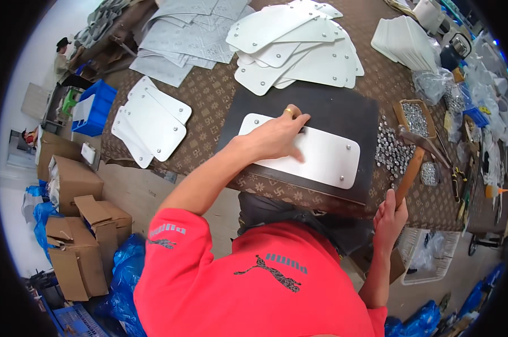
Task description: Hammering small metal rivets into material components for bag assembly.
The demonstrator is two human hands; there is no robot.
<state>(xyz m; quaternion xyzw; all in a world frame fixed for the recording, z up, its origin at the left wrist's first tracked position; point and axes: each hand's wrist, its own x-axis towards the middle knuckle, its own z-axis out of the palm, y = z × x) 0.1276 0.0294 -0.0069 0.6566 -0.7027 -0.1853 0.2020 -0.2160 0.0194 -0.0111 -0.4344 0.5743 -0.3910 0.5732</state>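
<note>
Brown patterned table bears black rectangular mat at centre, grey printed sheets upper left, loose silver metal studs right.

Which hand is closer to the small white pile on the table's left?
Left. The left hand is over another white plate, right of the small white pile. The right hand, gripping a hammer, is farther right.
</note>
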